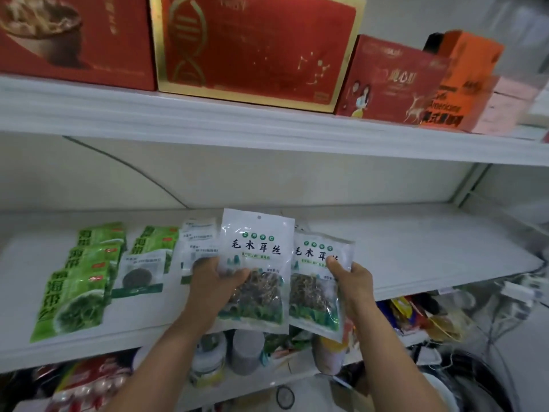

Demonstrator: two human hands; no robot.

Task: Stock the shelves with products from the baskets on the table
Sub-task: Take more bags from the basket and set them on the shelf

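Both hands are in front of the middle shelf (416,251), just above its front edge, and each one holds a packet of shredded wood ear. The left hand (214,281) grips the left packet (257,251) at its lower left side, with the thumb on the printed face and the fingers behind it. The right hand (350,281) pinches the right packet (319,263) at its right edge in the same way.

Both packets stand nearly upright with the label toward the person, probably so that the front can be checked before they are laid down facing outward. The left packet covers the left edge of the right packet a little, so they are touching.

On the left end of the middle shelf lie green seaweed packets (77,292) in overlapping rows. Next to them, toward the centre, are white packets (139,275) with a dark round filling. I judge that the two packets belong just to the right of these, to continue the row.

Above the middle shelf stand red gift boxes (255,46); below it are jars (208,361) and mixed goods. The baskets and the table are not visible.
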